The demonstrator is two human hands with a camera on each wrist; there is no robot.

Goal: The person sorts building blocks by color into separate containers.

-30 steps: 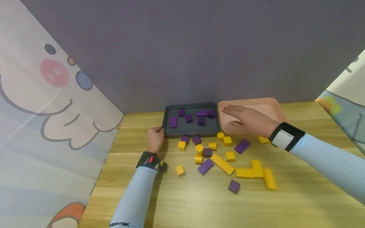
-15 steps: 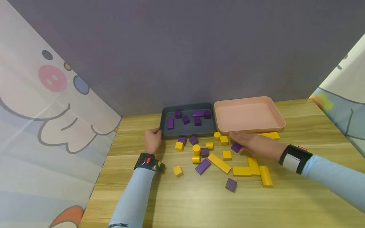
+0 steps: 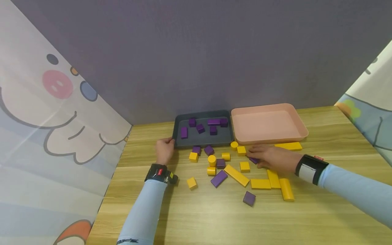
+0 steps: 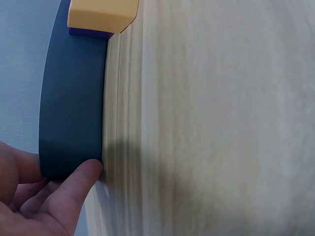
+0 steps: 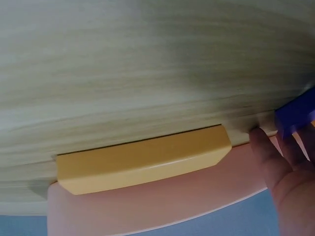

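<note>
Head view: now resting the right hand [image 3: 274,157] over a purple block [image 3: 254,160] on the tabletop [image 3: 208,217], after hovering above the pink tray [image 3: 267,122] a second ago; ending just beside a yellow cube [image 3: 241,151]; keeping the left hand [image 3: 164,150] at the dark tray [image 3: 200,140].

Left wrist view: pinching the dark tray's corner between thumb and fingers.

Right wrist view: spreading thumb from fairly straight fingers, touching the purple block with fingertips, lying near a long yellow bar [image 5: 142,160] before the pink tray.

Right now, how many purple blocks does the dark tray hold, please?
6: front-left block, back-left block, middle block, back-right bar and neighbouring cube, and a nearer cube in front of the bar.
</note>
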